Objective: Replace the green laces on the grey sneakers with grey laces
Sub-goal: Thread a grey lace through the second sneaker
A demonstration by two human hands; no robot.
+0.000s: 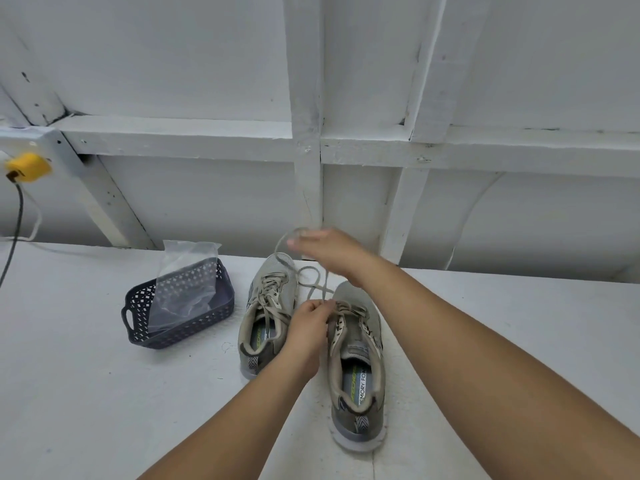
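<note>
Now I pinch the lace (313,282) at the right shoe (358,362) on the table (86,393) with my left hand (309,327), my right hand (327,252) lifts its loop with curled fingers, so next, I think, I thread an eyelet.
</note>
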